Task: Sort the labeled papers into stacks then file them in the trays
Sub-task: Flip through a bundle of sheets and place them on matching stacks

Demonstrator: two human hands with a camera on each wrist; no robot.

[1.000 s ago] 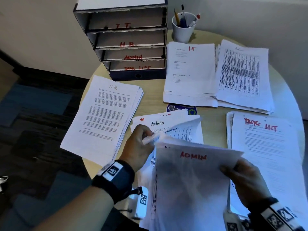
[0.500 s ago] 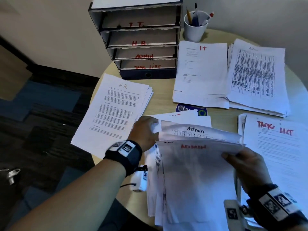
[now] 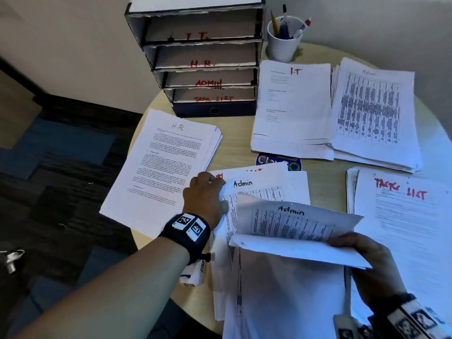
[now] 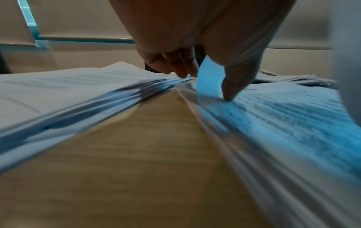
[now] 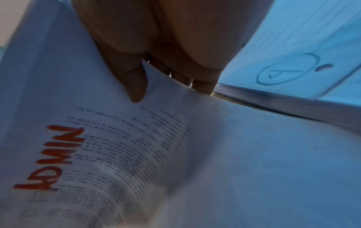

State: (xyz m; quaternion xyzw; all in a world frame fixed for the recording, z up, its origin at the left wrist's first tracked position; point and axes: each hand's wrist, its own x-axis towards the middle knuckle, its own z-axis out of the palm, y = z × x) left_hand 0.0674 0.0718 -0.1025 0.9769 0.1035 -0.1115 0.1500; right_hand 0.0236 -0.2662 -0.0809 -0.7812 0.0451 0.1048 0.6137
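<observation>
Lower centre of the frame: the right hand (image 3: 367,263) pinches a thin, floppy white sheet marked Admin (image 3: 293,228), curling over the unsorted white paper pile (image 3: 281,289). The left hand (image 3: 205,199) pins another page corner. Light stuff, best gripped at the edge.

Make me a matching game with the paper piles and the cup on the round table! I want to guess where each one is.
Things:
1. H.R pile
2. I.T pile
3. Task List pile
4. white cup

Places:
a. right of the trays, holding pens
b. beside the right hand
c. left of the left hand
d. just in front of the cup

Pairs: 1-c, 2-d, 3-b, 4-a
</observation>
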